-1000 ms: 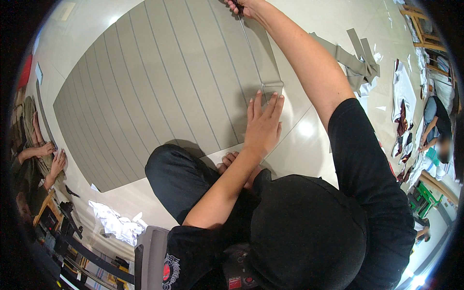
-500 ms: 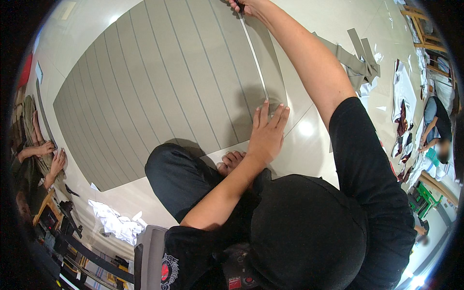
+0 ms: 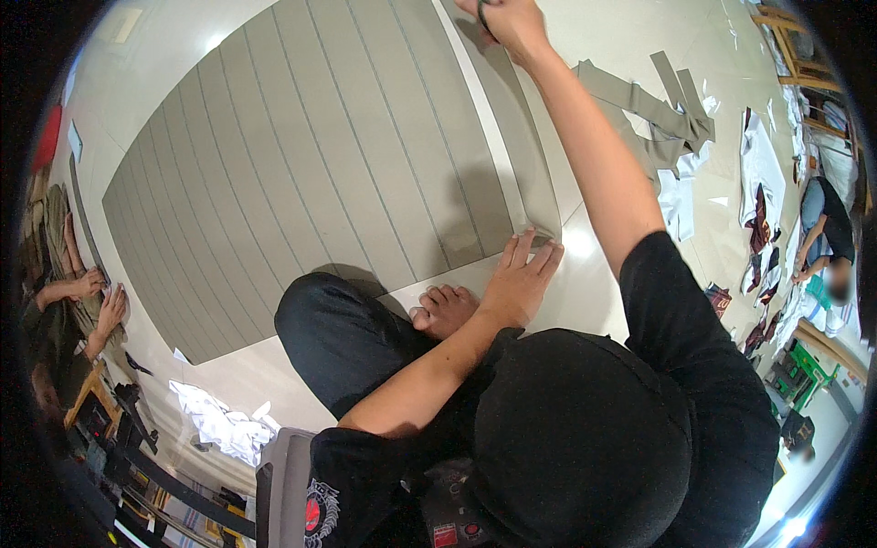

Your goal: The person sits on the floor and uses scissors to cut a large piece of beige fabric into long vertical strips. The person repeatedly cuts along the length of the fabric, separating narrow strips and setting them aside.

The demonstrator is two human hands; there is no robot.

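Note:
A large grey-brown fabric sheet (image 3: 301, 155) with evenly spaced dark lines lies on the floor before me. Along its right side runs a narrow strip (image 3: 521, 137) of the same material, with a pale gap between the two. My left hand (image 3: 519, 283) rests on the strip's near end, fingers stretched out, and the end buckles slightly beside the fingertips. At the top edge of the picture my right hand (image 3: 516, 32) is closed around scissors (image 3: 484, 13). Only their dark looped handle shows; the blades are hidden or out of view.
My bent knee (image 3: 320, 320) and bare foot (image 3: 446, 310) are close to the sheet's near edge. Fabric offcuts (image 3: 653, 114) lie at right, crumpled white material (image 3: 219, 420) at lower left. Another person's hands (image 3: 105, 297) are at far left; a person (image 3: 827, 228) works at far right.
The strip has shifted right, away from the sheet, and the gap has widened. My left hand has slid right and nearer with the strip's end; my right hand has moved right.

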